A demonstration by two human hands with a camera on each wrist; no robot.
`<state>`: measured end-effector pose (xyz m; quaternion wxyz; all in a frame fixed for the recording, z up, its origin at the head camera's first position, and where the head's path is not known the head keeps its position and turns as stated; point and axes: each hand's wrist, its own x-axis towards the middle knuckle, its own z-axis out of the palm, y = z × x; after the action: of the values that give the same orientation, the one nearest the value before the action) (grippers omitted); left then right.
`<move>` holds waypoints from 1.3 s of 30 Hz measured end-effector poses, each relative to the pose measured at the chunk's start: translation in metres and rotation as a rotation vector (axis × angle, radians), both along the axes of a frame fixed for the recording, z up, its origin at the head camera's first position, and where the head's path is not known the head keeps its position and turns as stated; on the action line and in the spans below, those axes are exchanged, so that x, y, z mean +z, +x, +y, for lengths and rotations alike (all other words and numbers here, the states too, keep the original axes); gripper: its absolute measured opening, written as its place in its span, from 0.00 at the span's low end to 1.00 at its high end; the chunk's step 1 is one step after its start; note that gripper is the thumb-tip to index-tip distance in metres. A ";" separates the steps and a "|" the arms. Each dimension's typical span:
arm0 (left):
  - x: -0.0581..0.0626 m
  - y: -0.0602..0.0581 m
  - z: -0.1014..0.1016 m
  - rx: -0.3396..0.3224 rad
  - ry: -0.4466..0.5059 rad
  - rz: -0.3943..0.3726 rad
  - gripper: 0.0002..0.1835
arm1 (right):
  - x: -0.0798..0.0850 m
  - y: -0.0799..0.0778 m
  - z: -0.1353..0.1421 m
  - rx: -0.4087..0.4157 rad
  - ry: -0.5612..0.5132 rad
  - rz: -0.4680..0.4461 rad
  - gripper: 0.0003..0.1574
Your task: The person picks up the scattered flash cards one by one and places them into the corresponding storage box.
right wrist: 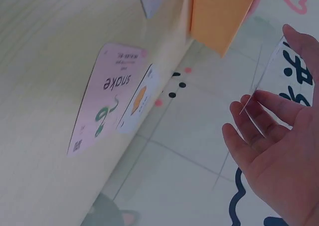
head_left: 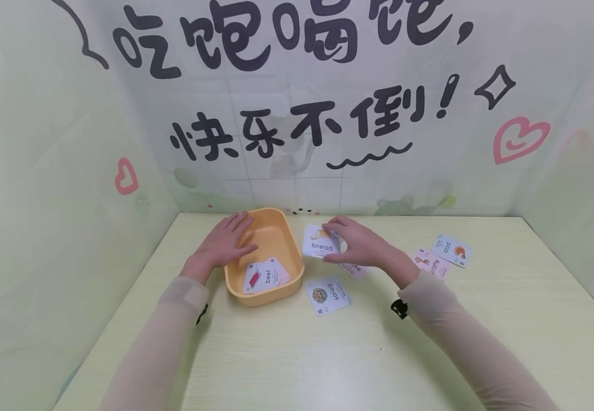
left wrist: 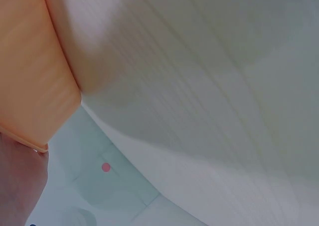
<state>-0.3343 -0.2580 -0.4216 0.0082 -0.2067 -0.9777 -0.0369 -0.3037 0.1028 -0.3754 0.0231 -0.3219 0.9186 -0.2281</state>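
My right hand pinches the white bread card between thumb and fingers, above the table. In the right wrist view that card shows nearly edge-on. Under the right hand lies the pink snake card, alongside another card with an orange picture. My left hand rests over the left rim of an orange tray, its fingers extended and the thumb over the inside. Inside the tray, the beef card overlaps a pinkish card. The left wrist view shows just part of the left hand at the rim.
The salad card lies on the table right of the tray. Farther right, the giraffe card sits beside the pizza card. A printed backdrop stands along the table's far edge, with side panels left and right.
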 end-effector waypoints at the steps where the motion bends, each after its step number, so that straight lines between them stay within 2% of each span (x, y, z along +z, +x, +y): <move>1: 0.000 0.000 0.000 0.003 0.002 -0.003 0.45 | 0.000 0.001 -0.006 0.012 -0.004 -0.002 0.48; 12: 0.002 0.002 0.000 0.002 0.012 -0.002 0.45 | -0.001 0.012 -0.058 0.128 0.024 -0.032 0.45; 20: 0.001 0.000 0.000 -0.004 -0.008 0.004 0.45 | -0.009 0.016 -0.081 0.178 0.080 0.000 0.46; 29: 0.002 0.001 0.001 -0.003 -0.012 0.007 0.44 | -0.014 0.021 -0.092 0.175 0.093 0.000 0.45; 39: 0.003 0.002 0.001 -0.008 -0.006 0.014 0.44 | -0.015 0.022 -0.090 0.168 0.093 -0.038 0.46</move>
<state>-0.3323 -0.2565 -0.4188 0.0145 -0.2109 -0.9769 -0.0326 -0.2819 0.0127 -0.3905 0.0745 -0.3920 0.8973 -0.1886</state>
